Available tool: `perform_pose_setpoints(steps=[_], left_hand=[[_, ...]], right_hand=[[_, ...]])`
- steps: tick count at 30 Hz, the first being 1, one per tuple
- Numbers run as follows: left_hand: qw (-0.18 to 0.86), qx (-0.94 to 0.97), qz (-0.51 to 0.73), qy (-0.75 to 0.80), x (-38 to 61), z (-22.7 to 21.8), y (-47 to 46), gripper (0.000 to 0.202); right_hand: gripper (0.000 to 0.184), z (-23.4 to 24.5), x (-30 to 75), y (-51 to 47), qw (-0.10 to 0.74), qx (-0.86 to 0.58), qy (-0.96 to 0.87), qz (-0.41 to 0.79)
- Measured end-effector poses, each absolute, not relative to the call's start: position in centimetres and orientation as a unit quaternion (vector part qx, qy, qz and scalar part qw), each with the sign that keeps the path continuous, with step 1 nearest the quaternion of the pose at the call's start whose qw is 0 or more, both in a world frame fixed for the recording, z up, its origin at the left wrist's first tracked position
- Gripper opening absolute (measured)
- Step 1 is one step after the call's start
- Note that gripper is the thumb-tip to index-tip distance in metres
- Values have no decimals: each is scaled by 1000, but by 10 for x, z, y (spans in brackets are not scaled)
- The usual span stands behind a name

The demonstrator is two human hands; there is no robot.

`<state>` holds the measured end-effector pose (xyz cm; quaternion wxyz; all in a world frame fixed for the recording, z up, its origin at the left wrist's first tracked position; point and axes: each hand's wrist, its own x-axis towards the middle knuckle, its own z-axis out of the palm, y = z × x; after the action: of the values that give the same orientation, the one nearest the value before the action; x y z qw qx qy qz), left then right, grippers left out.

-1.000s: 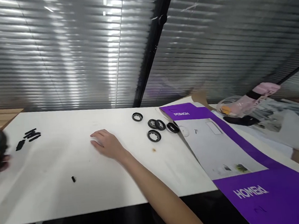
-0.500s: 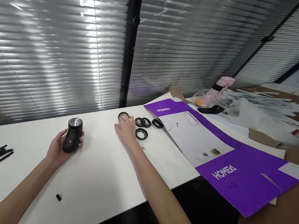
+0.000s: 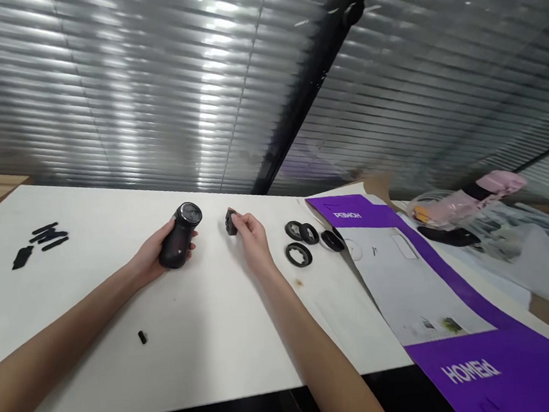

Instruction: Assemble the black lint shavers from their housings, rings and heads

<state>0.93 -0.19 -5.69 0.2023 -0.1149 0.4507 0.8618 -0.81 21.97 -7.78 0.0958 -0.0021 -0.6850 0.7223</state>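
Observation:
My left hand (image 3: 156, 255) is wrapped around a black shaver (image 3: 176, 245), which has a round metal head and leans slightly to the right. A short way to its right, my right hand (image 3: 254, 238) pinches a black ring (image 3: 230, 222) between thumb and fingers, turned nearly edge-on and held off the shaver. To the right of that hand lie more black rings (image 3: 299, 255) with notched inner edges, two of them overlapping. A small black cylinder (image 3: 142, 337) rests on the table nearer to me.
Several thin black pieces (image 3: 49, 235) lie on the white table (image 3: 87, 209) at the left. A purple and white cardboard sheet (image 3: 375, 255) covers the right side. Beyond it are a pink bag-like item (image 3: 489, 190) and a heap of whitish strips. Blinds (image 3: 150, 101) rise behind the table.
My right hand has lifted a ring from the table and brought it nearer the shaver. The shaver in my left hand now tilts more to the right. The view has turned left.

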Motion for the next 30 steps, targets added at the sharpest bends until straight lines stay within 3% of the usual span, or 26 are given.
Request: perform_pose_setpoints(steps=[3, 10, 14, 20, 26, 30], left_hand=[[201, -66, 860, 464, 6, -71, -3, 34], [188, 16, 837, 513, 3, -89, -3, 53], [206, 49, 816, 537, 8, -84, -4, 65], [245, 69, 818, 516, 16, -75, -4, 62], [258, 65, 830, 490, 13, -75, -7, 62], [267, 57, 832, 483, 11, -71, -8, 60]], right_hand=[[49, -76, -4, 216, 66, -18, -634, 770], [39, -75, -3, 211, -52, -24, -457, 887], [34, -74, -3, 210, -61, -66, -410, 908], [44, -72, 4, 204, -61, -9, -482, 874], [43, -73, 10, 199, -12, 8, -522, 853], [37, -73, 14, 195, -48, 41, -584, 809]])
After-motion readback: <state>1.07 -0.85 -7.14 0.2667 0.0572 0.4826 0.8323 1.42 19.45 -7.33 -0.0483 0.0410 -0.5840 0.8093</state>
